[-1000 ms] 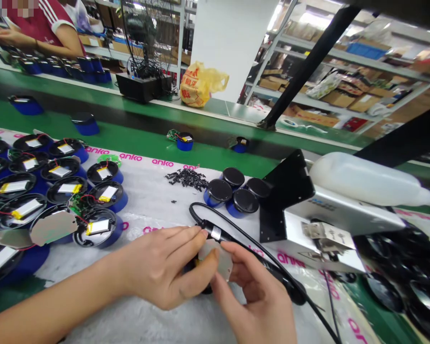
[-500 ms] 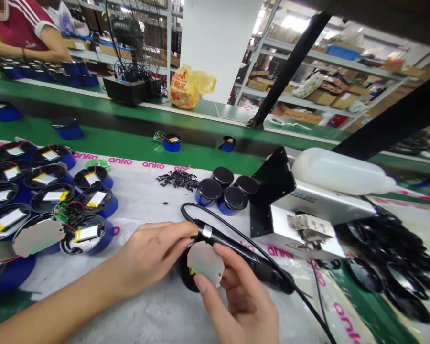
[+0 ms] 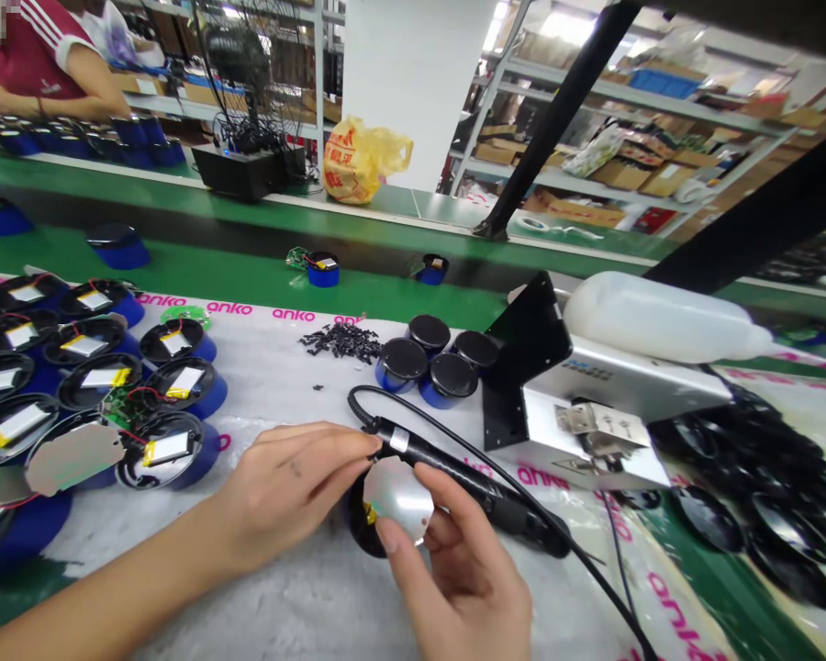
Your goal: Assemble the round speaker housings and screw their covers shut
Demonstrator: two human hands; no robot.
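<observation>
My right hand [image 3: 464,569] pinches a thin silvery disc [image 3: 399,496] between thumb and fingers, holding it over a black round housing [image 3: 359,521]. My left hand [image 3: 293,482] curls around that housing from the left, its fingertips touching the rear end of a black corded electric screwdriver [image 3: 468,482] that lies across my right fingers. A yellow battery edge shows inside the housing under the disc.
Several open blue-black housings with batteries [image 3: 169,450] lie at left. A pile of black screws [image 3: 340,341], three closed blue units [image 3: 423,363], a silver machine [image 3: 592,404] with a white bottle [image 3: 653,317], and black covers [image 3: 764,514] surround the spot. Another person [image 3: 48,60] works across the green belt.
The silvery disc has turned to face the camera and now catches light; my right thumb has slid along its lower edge. The view has shifted slightly left.
</observation>
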